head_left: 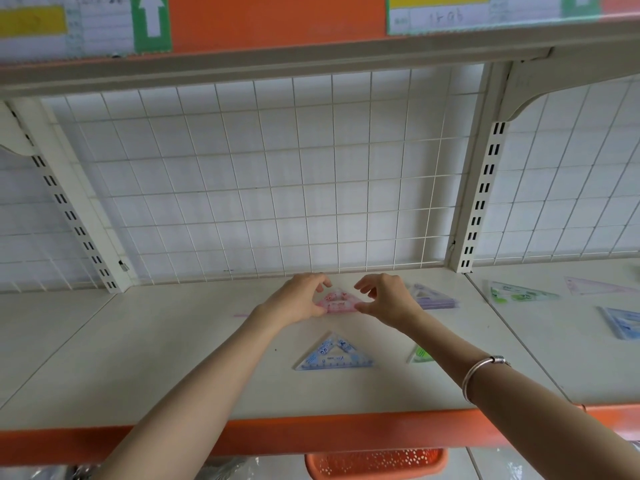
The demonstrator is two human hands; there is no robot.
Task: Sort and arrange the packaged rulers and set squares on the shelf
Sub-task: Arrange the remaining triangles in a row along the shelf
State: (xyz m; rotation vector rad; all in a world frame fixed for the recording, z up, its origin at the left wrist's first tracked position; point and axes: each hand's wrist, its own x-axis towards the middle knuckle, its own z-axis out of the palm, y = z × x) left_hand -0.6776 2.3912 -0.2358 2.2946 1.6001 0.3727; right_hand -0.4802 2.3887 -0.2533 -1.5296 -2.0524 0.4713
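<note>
Soft, even daylight fills the scene, bright and slightly washed out, with no hard shadows. The white wire grid back panel (270, 174) glows palely, as if lit from behind, which lowers contrast across the middle. Only faint, diffuse shading lies on the shelf board (173, 358) under the forearms. Wide-angle distortion bends the upper shelf edge (277, 69) and splays the slotted uprights (483, 192) outward. The labels (474, 12) along the top are smeared and unreadable. The packaged set squares at far right (519, 292) look streaked with motion blur, and the bottom corners are soft.
</note>
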